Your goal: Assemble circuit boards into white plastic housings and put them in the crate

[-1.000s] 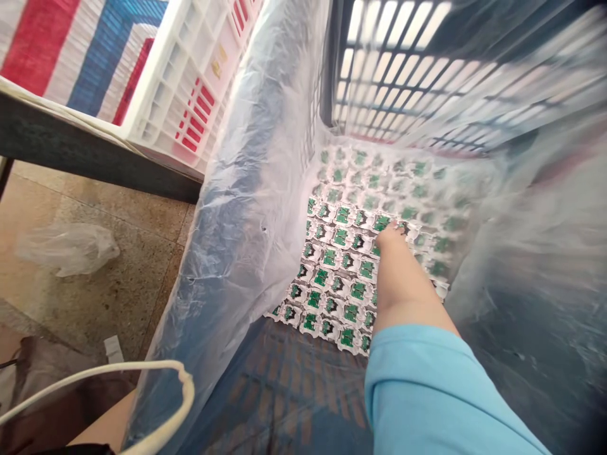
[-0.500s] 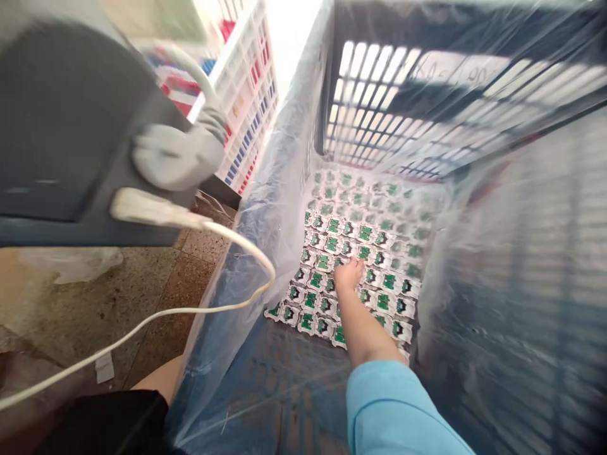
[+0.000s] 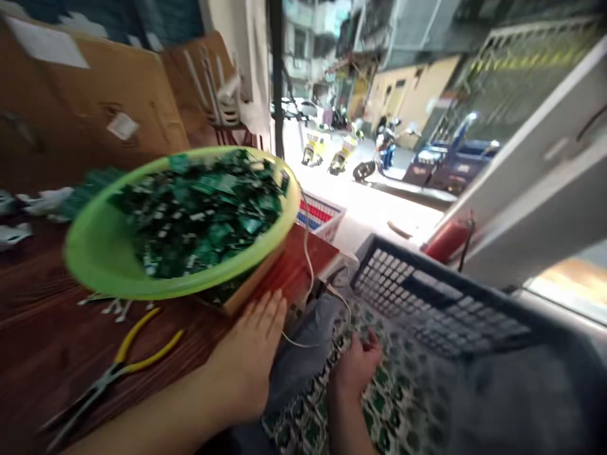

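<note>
My left hand [image 3: 251, 354] lies flat on the edge of the red-brown wooden table [image 3: 28, 354], fingers stretched out, just below a tilted lime-green basin [image 3: 95, 262]. The basin is heaped with green circuit boards [image 3: 222, 196]. Long-nose pliers [image 3: 114, 373] with yellow handles lie on the table to the left of that hand. Over the plastic-lined dark crate [image 3: 427, 291], my right hand [image 3: 353, 370] is held with its fingers half curled and apart; I see nothing in it. Rows of pale pieces with green boards [image 3: 398, 411] lie beneath it.
A cardboard box [image 3: 118, 95] stands behind the basin. White cables [image 3: 308, 265] hang at the table's end, beside a white basket [image 3: 322, 212] with red and blue things. White pieces [image 3: 47, 202] lie at the left. A red cylinder [image 3: 448, 240] stands beyond the crate.
The view has swung up and left from the crate to the table and street. My right hand has risen off the rows of pieces. My left hand is now in view on the table.
</note>
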